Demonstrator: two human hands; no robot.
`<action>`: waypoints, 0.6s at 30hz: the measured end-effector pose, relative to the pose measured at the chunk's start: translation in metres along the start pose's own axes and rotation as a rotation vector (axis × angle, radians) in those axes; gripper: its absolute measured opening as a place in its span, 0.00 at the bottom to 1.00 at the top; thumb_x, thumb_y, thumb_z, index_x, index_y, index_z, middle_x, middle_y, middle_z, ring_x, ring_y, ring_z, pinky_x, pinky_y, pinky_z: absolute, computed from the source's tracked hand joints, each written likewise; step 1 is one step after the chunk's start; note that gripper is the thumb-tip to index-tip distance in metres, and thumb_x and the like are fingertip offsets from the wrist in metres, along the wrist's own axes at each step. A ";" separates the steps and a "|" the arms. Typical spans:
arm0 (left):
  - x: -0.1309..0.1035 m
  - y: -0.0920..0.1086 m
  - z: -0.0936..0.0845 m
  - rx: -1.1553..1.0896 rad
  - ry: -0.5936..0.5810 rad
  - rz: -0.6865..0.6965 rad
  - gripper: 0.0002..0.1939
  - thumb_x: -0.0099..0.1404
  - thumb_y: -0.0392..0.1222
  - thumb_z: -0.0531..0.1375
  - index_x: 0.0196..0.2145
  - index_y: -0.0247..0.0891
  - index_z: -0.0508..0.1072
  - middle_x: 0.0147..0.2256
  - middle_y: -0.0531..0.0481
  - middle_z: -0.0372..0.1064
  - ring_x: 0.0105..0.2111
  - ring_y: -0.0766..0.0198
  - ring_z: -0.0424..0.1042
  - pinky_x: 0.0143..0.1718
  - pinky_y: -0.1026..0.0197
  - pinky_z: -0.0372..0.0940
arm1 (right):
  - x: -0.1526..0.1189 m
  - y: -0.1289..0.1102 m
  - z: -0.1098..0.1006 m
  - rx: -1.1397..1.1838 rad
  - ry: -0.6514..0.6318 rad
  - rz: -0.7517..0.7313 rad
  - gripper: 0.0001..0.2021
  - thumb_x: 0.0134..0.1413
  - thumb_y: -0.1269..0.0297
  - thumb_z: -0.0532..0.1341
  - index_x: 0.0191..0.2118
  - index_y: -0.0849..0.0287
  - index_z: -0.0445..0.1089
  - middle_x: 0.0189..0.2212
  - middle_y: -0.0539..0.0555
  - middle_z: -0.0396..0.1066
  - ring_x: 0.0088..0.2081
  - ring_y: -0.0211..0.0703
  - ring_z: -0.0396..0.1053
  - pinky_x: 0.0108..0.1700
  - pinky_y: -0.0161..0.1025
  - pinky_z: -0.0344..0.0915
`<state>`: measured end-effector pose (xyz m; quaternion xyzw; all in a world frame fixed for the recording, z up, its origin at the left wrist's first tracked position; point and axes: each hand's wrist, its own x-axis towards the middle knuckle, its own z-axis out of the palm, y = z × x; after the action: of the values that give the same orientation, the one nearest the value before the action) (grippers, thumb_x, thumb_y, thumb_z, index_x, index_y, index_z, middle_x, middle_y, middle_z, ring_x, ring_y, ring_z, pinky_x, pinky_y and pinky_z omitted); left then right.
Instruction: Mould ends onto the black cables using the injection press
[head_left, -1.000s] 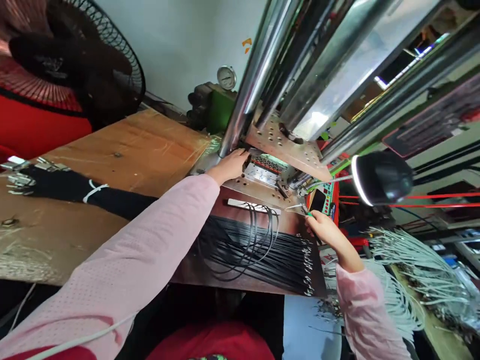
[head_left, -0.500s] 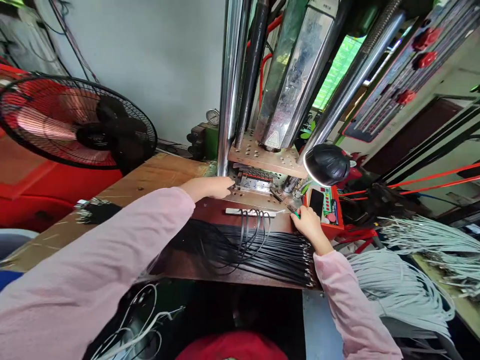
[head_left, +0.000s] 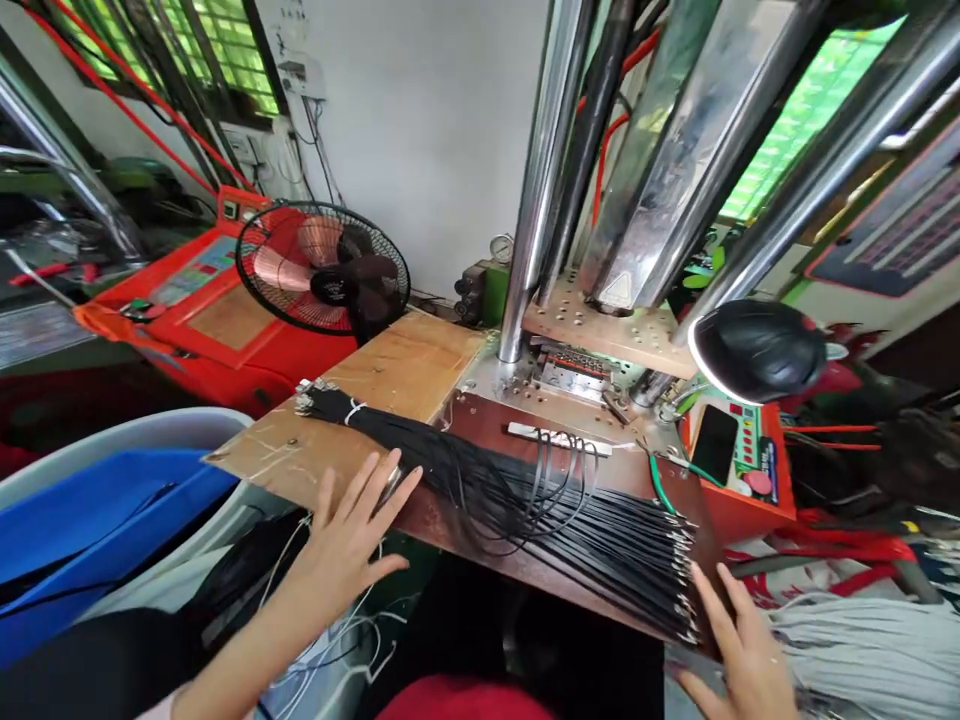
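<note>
Pale wall [head_left: 427, 130] fills the background, with two patches of green light, at eleven and one o'clock from the black cables [head_left: 487, 480]. Writing is scarce: the press [head_left: 645, 200], at one o'clock, carries one pale triangle label [head_left: 619, 290], and the lettering on the fan [head_left: 330, 285], at half past ten, is too small to read. One lamp [head_left: 757, 350] hangs at two o'clock; one phone [head_left: 714, 440] leans on the red control box [head_left: 782, 500] at three, and one green-handled tool [head_left: 660, 485] lies nearer in that direction. One blue tray [head_left: 90, 530] sits at nine.

Too many to count, the cables lie across the reddish table [head_left: 480, 415] and the wooden board [head_left: 405, 365]. They are thin, matte black and gathered at ten o'clock by one white tie [head_left: 355, 410], then fan out flat towards four, where shiny metal tips form a ragged row. Several loops cross one white bar [head_left: 525, 434] just beyond them.

At eight o'clock the left hand [head_left: 360, 530] is spread, fingers apart, by the bundle's near edge; contact cannot be told. At four, the right hand [head_left: 742, 650] has its fingers parted, just beside the metal tips, pinching nothing.
</note>
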<state>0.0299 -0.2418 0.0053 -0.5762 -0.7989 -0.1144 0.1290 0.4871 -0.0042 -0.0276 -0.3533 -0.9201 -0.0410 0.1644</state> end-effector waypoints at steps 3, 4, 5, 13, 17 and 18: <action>0.005 0.016 0.010 0.071 0.046 -0.157 0.42 0.64 0.42 0.61 0.70 0.49 0.46 0.70 0.39 0.41 0.70 0.42 0.41 0.66 0.30 0.31 | 0.005 -0.016 0.019 -0.027 0.102 0.094 0.41 0.57 0.58 0.59 0.72 0.45 0.40 0.68 0.60 0.49 0.64 0.71 0.54 0.59 0.65 0.61; 0.006 0.018 0.011 0.082 0.041 -0.187 0.41 0.64 0.39 0.59 0.70 0.50 0.45 0.70 0.39 0.41 0.70 0.42 0.42 0.66 0.30 0.31 | 0.007 -0.019 0.021 -0.017 0.119 0.118 0.40 0.57 0.60 0.58 0.72 0.45 0.39 0.68 0.60 0.49 0.64 0.71 0.55 0.59 0.65 0.60; 0.007 0.020 0.011 0.084 0.034 -0.203 0.42 0.64 0.38 0.58 0.70 0.51 0.44 0.70 0.39 0.41 0.70 0.42 0.42 0.66 0.29 0.32 | 0.009 -0.021 0.022 -0.005 0.129 0.136 0.41 0.57 0.61 0.58 0.72 0.45 0.39 0.68 0.60 0.48 0.64 0.70 0.55 0.60 0.64 0.60; 0.004 0.012 0.022 0.048 0.112 -0.195 0.48 0.62 0.36 0.58 0.69 0.58 0.32 0.72 0.46 0.31 0.69 0.38 0.41 0.66 0.29 0.35 | 0.008 -0.026 0.016 0.036 0.102 0.186 0.42 0.55 0.69 0.55 0.72 0.42 0.38 0.70 0.55 0.45 0.65 0.65 0.54 0.62 0.61 0.59; 0.005 0.012 0.028 0.041 0.158 -0.196 0.50 0.61 0.35 0.57 0.69 0.59 0.30 0.72 0.48 0.26 0.69 0.35 0.41 0.66 0.28 0.34 | 0.008 -0.029 0.016 0.013 0.103 0.212 0.43 0.53 0.69 0.55 0.72 0.43 0.39 0.70 0.54 0.45 0.65 0.66 0.54 0.61 0.61 0.59; 0.005 0.012 0.029 0.036 0.166 -0.190 0.50 0.61 0.36 0.57 0.69 0.59 0.30 0.72 0.49 0.25 0.69 0.35 0.41 0.66 0.28 0.34 | 0.008 -0.030 0.015 0.008 0.103 0.212 0.43 0.53 0.69 0.56 0.72 0.43 0.39 0.70 0.54 0.45 0.65 0.66 0.53 0.61 0.61 0.59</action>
<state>0.0377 -0.2241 -0.0199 -0.4843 -0.8383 -0.1591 0.1936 0.4572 -0.0186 -0.0380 -0.4452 -0.8681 -0.0379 0.2163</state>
